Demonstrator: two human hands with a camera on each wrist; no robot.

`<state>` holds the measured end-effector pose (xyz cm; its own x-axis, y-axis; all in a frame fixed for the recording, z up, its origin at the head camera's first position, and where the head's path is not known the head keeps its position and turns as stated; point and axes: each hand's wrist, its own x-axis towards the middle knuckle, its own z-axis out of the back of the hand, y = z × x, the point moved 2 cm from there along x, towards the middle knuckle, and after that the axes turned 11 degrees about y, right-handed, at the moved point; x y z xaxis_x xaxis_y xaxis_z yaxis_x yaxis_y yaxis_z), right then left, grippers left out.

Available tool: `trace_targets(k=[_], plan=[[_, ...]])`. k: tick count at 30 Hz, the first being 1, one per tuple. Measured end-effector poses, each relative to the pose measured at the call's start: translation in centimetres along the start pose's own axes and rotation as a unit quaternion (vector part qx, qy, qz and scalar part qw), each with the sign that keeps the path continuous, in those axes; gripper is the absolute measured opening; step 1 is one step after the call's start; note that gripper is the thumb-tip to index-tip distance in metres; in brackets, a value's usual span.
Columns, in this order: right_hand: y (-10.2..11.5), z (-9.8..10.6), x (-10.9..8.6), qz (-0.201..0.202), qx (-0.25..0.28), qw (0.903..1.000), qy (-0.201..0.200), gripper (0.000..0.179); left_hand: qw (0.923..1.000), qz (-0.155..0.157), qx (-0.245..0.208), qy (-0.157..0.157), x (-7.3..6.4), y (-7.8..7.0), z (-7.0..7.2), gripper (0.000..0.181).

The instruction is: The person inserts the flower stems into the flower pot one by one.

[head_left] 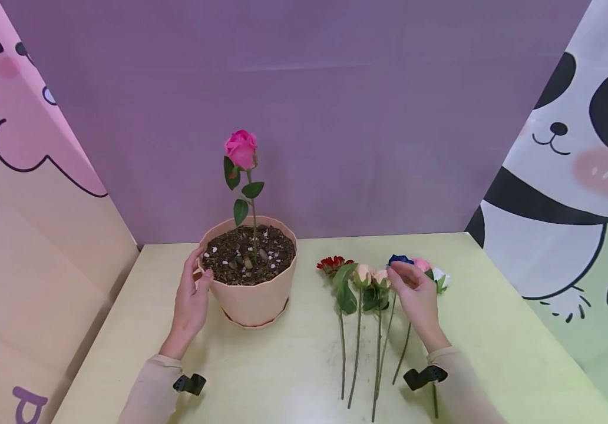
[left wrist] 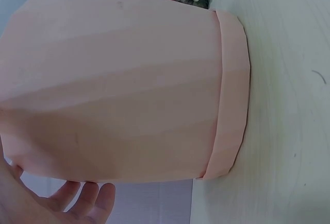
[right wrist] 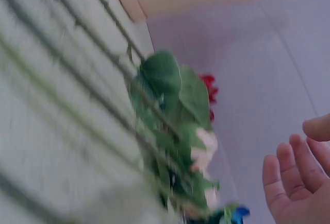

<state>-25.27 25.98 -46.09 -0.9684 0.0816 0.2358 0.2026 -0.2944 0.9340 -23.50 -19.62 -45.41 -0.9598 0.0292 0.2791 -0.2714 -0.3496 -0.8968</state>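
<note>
My left fingers grasp a smooth, faceted, peach plastic-looking pot on the pale, smooth desk: crumbly brown soil, upright magenta layered-petal rose. My right fingers bend loosely, holding nothing.

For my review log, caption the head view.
Left hand on a pot with one pink rose; right hand over flowers lying on the table.

Flat pale-yellow table, wood-grained; thin dark curved mark on its surface. Plain purple backdrop upright along far edge, faint horizontal crease. Left side: pink cartoon figure, black outline, above cream; purple letter-like shape low down. Right side: printed panda, pink cheek, pale green ground.
</note>
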Motion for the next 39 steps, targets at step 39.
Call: trace_targets(k=[39], plan=[[-6.5,8.7,-2.1,-0.169,-0.159,0.9698,0.073,0.045,1.0,0.002,0.008,-0.002,0.0,0.0,-0.1,0.054]])
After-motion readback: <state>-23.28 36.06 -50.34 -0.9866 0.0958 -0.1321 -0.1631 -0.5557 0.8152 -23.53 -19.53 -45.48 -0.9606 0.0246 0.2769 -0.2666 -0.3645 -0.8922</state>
